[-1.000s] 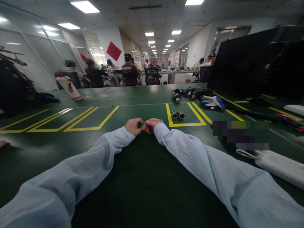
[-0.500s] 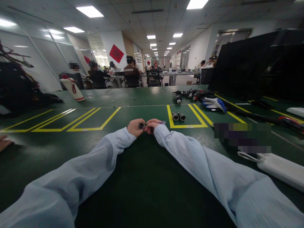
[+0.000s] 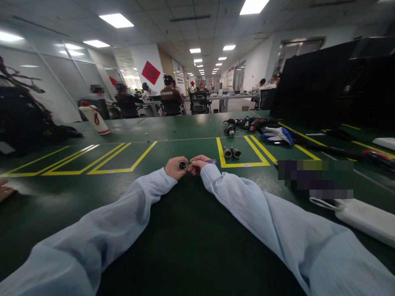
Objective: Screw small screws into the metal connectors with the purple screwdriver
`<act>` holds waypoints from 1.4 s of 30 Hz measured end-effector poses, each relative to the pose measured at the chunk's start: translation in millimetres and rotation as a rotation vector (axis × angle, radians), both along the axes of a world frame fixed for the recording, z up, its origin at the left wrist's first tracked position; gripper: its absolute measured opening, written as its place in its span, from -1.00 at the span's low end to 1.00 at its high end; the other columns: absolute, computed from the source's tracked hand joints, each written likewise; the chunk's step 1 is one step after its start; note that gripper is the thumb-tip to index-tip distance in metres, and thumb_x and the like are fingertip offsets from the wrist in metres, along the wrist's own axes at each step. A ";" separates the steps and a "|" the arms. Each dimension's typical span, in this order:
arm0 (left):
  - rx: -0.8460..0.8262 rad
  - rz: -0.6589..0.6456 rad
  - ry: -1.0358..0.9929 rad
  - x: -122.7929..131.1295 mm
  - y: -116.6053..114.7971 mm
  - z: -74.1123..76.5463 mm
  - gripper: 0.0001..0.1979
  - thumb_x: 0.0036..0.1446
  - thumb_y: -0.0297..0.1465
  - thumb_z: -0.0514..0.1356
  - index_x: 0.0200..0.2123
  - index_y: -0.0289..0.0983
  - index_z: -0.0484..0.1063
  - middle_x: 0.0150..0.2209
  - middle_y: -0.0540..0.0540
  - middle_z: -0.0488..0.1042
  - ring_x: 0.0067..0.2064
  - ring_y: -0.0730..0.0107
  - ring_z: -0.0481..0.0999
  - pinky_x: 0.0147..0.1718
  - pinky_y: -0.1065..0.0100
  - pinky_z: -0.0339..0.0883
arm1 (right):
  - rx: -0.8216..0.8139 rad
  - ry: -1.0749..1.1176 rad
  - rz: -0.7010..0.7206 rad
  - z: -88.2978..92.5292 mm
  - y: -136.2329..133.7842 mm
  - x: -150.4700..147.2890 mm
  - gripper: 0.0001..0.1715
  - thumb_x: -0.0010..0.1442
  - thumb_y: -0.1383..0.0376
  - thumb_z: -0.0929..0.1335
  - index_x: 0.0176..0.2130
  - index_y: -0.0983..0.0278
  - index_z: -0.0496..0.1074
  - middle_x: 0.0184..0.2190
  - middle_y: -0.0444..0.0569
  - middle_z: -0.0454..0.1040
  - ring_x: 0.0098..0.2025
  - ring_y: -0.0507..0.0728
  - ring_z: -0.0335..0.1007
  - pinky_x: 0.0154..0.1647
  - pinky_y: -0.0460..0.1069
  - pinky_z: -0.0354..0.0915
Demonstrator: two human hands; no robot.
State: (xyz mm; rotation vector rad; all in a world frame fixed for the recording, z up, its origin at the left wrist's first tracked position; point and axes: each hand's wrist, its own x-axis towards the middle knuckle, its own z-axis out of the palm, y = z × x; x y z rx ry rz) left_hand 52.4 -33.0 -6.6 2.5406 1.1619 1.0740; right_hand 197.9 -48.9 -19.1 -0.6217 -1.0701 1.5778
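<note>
Left hand grips metal fitting, center frame; right hand pinches slim tool at fitting's mouth, work apparently mid-course. Two similar fittings on counter, right of center; whether finished, unclear.

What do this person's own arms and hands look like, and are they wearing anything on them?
Both arms wear long, light blue sleeves: the left sleeve and right sleeve are loose, creased cloth reaching the wrists, with no visible markings. The left hand and right hand are bare, without gloves.
</note>
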 end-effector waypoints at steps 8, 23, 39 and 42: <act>-0.025 0.005 0.021 -1.9 2.5 -2.5 -0.90 -0.17 -0.41 0.14 -0.56 -0.34 0.31 -0.63 0.02 0.34 -0.57 0.53 0.29 -0.60 0.51 0.17 | 0.038 -0.101 -0.048 4.2 -3.4 -2.5 -0.89 -0.08 0.48 0.25 -0.48 0.30 0.22 -0.77 -0.25 0.39 -0.74 -0.09 0.25 -0.70 -0.19 0.20; 0.083 -0.008 0.072 -2.7 3.4 -4.3 -0.90 -0.14 -0.38 0.12 -0.55 -0.31 0.29 -0.60 0.03 0.30 -0.55 0.52 0.28 -0.58 0.50 0.17 | 0.022 -0.150 -0.123 9.9 -7.2 3.2 -0.87 -0.12 0.50 0.21 -0.53 0.28 0.21 -0.82 -0.28 0.35 -0.77 -0.09 0.21 -0.73 -0.21 0.15; 0.258 -0.086 0.407 -5.2 8.0 -1.2 -0.86 -0.07 -0.36 0.07 -0.51 -0.32 0.35 -0.53 -0.06 0.36 -0.45 0.40 0.37 -0.46 0.42 0.17 | 0.089 -0.306 -0.204 10.6 -13.1 -3.0 -0.85 -0.20 0.50 0.20 -0.56 0.29 0.26 -0.84 -0.31 0.29 -0.79 -0.08 0.15 -0.76 -0.21 0.09; 0.259 -0.083 0.380 -5.8 10.2 -2.8 -0.83 -0.06 -0.34 0.06 -0.47 -0.33 0.36 -0.51 -0.07 0.38 -0.44 0.40 0.39 -0.46 0.42 0.17 | 0.080 -0.307 -0.210 12.5 -14.6 -1.7 -0.85 -0.20 0.49 0.19 -0.57 0.29 0.26 -0.86 -0.31 0.28 -0.80 -0.08 0.12 -0.77 -0.21 0.06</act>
